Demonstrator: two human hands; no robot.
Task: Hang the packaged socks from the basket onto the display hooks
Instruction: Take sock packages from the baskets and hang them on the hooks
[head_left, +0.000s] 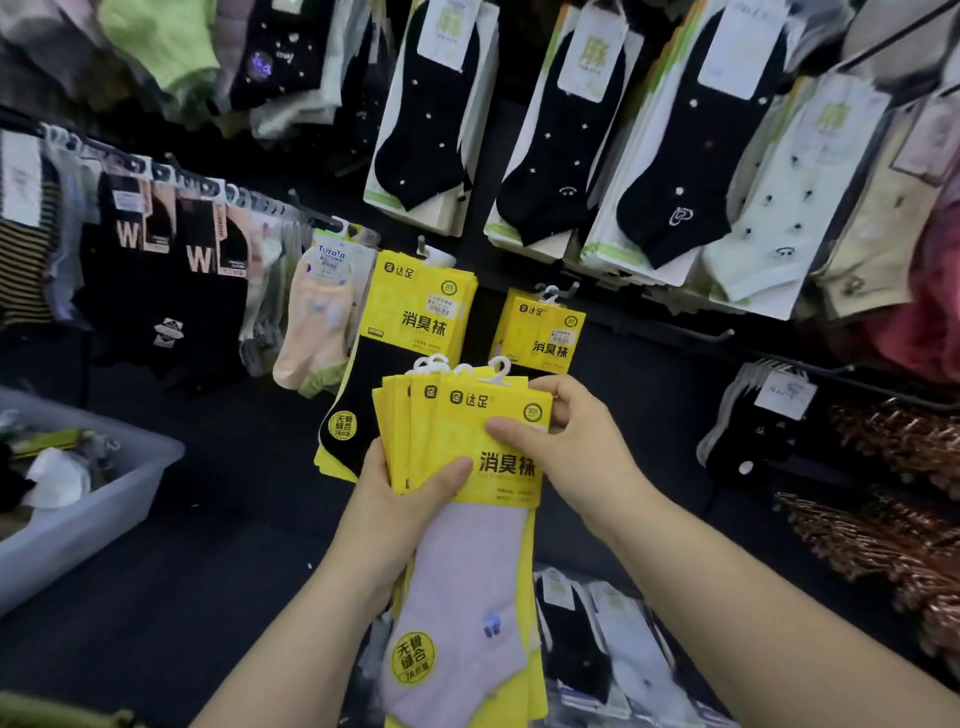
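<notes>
Holding a fanned stack of yellow sock packs (400, 431) low in the middle, in front of the dark wall. Left hand (410, 499) curled round the stack, thumb on the front. Right hand (566, 441) pinching the front pack (467, 597) at its right edge. More hung yellow packs (415, 306) on hooks just above. Grey basket (104, 499) far left, maybe with socks inside.

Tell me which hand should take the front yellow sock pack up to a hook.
Right. The right hand pinches the front pack at its top corner, by the white hanger. The left hand grips the whole stack from beneath and is likely needed to support it.
</notes>
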